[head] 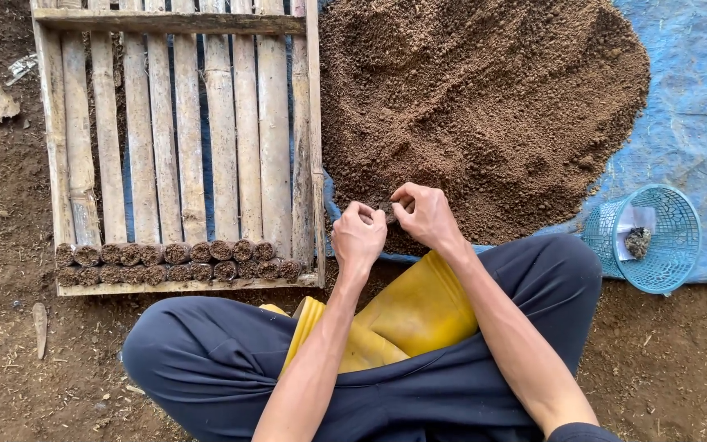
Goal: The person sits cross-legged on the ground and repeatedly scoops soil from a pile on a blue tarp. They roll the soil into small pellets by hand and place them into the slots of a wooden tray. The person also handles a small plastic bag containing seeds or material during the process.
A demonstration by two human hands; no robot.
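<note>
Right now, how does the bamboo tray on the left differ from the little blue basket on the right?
The bamboo tray is large, flat, rectangular and made of pale slats; the blue basket is small, round and mesh-walled. The tray holds two rows of soil-filled tubes along its near edge; the basket holds only a white scrap and a dark clump. The tray lies on bare earth, the basket on the blue tarp. Both sit mostly unfilled.

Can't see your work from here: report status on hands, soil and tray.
Left hand and right hand both closed, pinching something small at the soil heap edge. Bamboo tray left, filled soil rolls along its near edge. Nothing in the way.
</note>
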